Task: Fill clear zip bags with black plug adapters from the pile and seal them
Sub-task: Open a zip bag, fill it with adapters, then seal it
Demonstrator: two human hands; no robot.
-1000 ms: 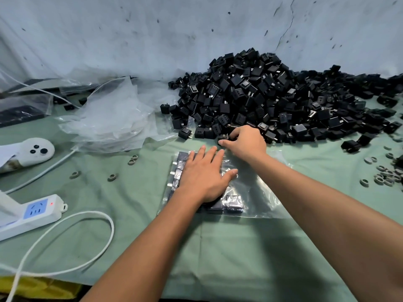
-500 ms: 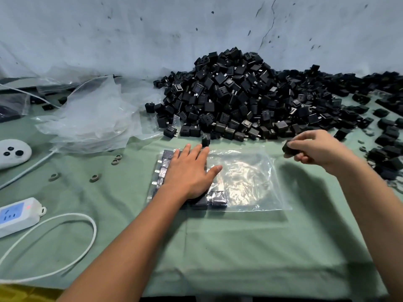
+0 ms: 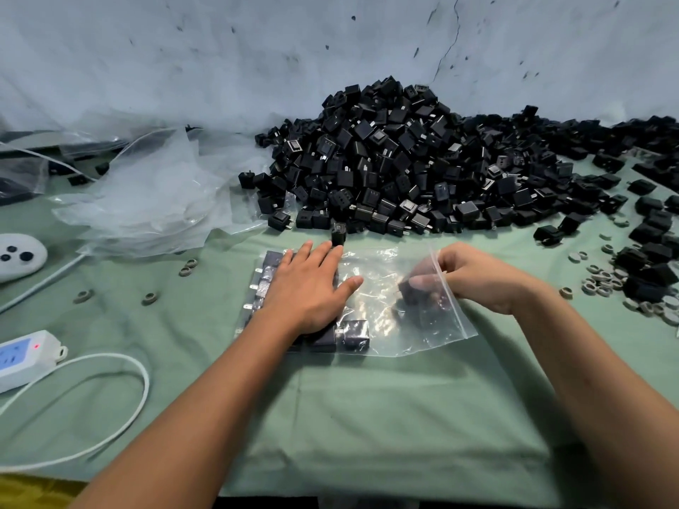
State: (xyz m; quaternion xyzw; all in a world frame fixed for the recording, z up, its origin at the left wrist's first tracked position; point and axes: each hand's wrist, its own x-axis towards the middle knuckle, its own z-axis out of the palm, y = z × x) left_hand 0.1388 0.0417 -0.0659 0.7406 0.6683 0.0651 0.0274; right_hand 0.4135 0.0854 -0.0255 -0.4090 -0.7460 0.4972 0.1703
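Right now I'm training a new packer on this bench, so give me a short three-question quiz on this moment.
1. True or false: the left hand lies flat on the adapters in the zip bag.
2. Where are the right hand fingers? A) in the pile B) inside the bag's open mouth C) on the power strip
3. Fill in: the bag's zip edge is ___ (sealed/open).

Key: 1 true; 2 B, holding a black adapter; 3 open.
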